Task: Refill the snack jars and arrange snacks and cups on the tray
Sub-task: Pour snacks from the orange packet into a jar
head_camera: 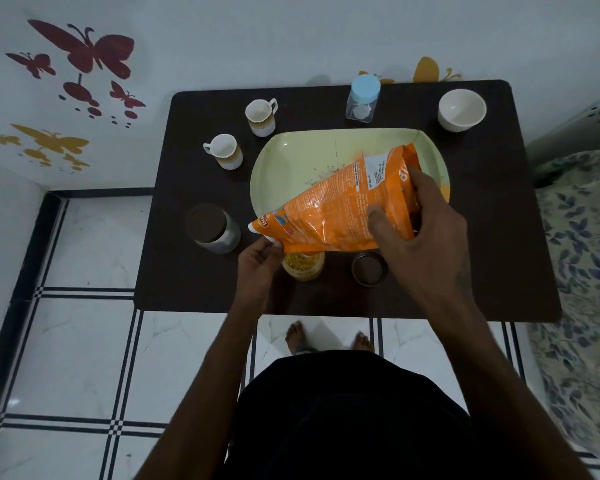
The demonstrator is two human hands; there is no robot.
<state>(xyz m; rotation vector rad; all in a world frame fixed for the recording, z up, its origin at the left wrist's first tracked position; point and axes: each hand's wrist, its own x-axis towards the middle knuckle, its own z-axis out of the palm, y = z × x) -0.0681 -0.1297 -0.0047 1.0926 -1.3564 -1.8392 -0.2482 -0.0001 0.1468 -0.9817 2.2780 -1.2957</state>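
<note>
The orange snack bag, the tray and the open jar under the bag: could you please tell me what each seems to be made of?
The orange snack bag looks like glossy plastic film: it creases and catches highlights. The tray seems to be smooth, pale green moulded plastic or melamine, with a soft sheen; which one is unclear. The open jar is clear, glass or plastic, since yellow snack shows through its wall.

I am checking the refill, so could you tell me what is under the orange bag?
Under the orange bag stands an open jar of yellow snack; its mouth is covered. The bag also hides part of the tray.
</note>
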